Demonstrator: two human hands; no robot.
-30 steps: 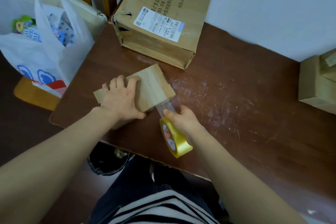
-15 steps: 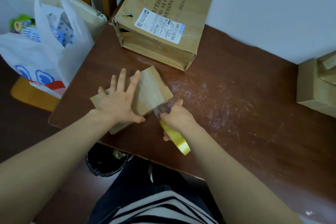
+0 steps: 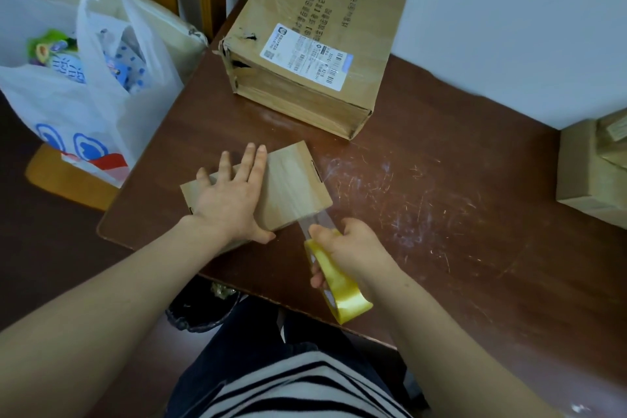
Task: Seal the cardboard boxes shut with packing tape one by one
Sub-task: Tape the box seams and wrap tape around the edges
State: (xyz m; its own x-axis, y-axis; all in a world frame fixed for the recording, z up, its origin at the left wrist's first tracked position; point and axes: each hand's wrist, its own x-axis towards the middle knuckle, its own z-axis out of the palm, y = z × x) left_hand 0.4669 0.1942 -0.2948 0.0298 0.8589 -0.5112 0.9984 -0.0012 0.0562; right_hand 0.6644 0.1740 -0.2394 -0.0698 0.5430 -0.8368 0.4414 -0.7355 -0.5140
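Left hand (image 3: 234,200) lies flat, fingers straight, on the small box (image 3: 288,187). Right hand (image 3: 353,248) grips the tape roll (image 3: 339,278) just near-right of it.

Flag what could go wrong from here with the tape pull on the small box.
1. The stretched tape strip between small box and tape roll could twist or stick to itself before it is pressed down.
2. The left hand lies flat on the box, no grip; a hard pull by the right hand might slide the box toward the table edge.
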